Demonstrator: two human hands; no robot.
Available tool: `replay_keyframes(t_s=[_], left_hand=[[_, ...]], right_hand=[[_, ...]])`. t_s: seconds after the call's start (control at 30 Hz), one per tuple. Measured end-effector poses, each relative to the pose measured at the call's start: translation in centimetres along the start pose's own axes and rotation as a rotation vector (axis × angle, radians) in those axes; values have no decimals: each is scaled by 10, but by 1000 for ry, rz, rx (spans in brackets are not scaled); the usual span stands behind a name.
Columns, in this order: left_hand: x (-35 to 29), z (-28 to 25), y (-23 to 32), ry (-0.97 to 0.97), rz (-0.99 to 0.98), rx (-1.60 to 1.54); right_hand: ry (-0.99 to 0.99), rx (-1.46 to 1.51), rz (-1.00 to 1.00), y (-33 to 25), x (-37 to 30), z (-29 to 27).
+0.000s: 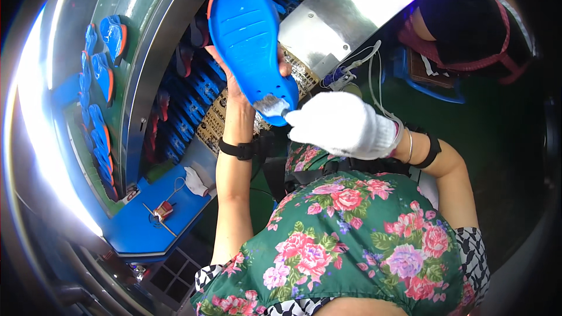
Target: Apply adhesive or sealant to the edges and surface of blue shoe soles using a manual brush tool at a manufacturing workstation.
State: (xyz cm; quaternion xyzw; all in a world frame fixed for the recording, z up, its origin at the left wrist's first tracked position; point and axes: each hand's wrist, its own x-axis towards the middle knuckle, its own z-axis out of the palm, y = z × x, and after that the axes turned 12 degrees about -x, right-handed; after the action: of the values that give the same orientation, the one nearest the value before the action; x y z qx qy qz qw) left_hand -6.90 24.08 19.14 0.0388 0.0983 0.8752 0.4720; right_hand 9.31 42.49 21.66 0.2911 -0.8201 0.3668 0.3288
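My bare left hand (234, 86) grips a blue shoe insole (246, 38) from beneath, thumb and fingers at its two edges. The insole stands lengthwise in front of me, its broad ridged end away from me and a few small holes at the near end. A white knitted glove covers my right hand (339, 126), which is closed on a small brush (272, 105). The brush's whitish, wet-looking head lies against the insole's near end. Most of the handle is hidden inside the gloved fingers.
On the left a green conveyor belt (136, 14) carries several blue insoles with orange edges (104, 76). A blue table (137, 231) holds a white glove (195, 181) and a small red object (163, 210). Another person (462, 26) sits at upper right, beside hanging cables (377, 76).
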Motion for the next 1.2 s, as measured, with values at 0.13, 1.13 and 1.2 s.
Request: replay_keyframes(t_s=[0.13, 1.13, 1.2], left_hand=[[2, -5, 4, -25, -102, 1], [-6, -29, -71, 361, 78, 484], [-10, -31, -67, 318, -37, 132]], right_hand=[[-84, 367, 101, 2, 6, -11], [21, 166, 488, 51, 26, -59], [34, 127, 460, 50, 23, -58]])
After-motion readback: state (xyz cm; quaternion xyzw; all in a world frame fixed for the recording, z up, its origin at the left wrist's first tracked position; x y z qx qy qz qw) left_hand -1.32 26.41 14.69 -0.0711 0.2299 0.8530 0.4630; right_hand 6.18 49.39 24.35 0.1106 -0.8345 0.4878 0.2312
